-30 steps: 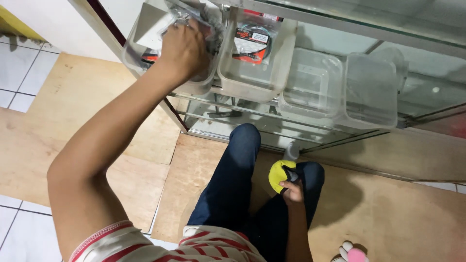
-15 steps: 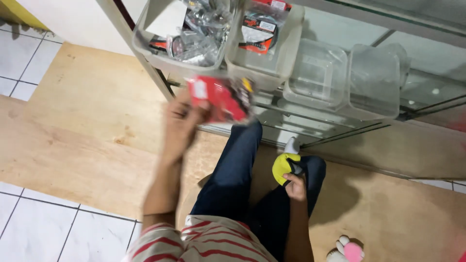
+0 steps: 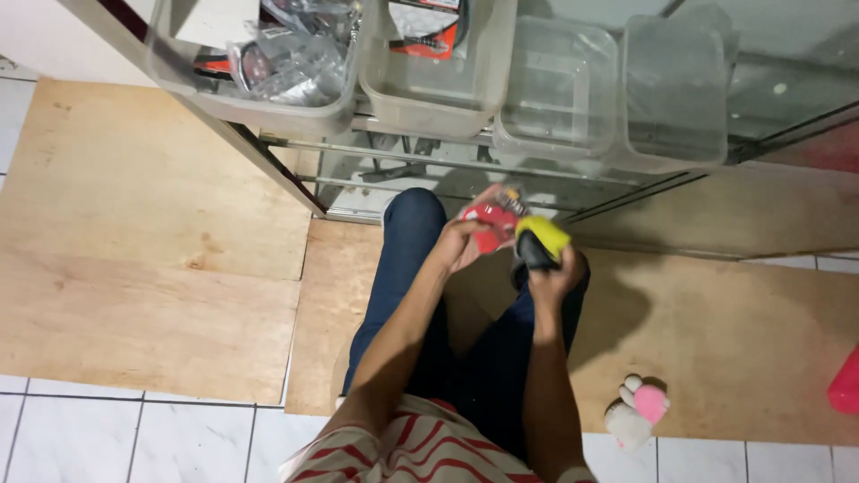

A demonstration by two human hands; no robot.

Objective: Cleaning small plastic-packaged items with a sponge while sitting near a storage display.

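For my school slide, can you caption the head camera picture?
Left hand holds a red packet, right hand a yellow-and-black tool, below clear bins.

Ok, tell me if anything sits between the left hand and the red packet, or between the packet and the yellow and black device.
Nothing visible does. The left hand grips the red packet, which sits right against the yellow and black device in the right hand.

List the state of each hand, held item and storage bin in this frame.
Left hand: gripping red flat packet.
Right hand: gripping yellow-and-black handheld device.
Two left clear plastic bins: holding packaged items.
Two right clear plastic bins: look empty.
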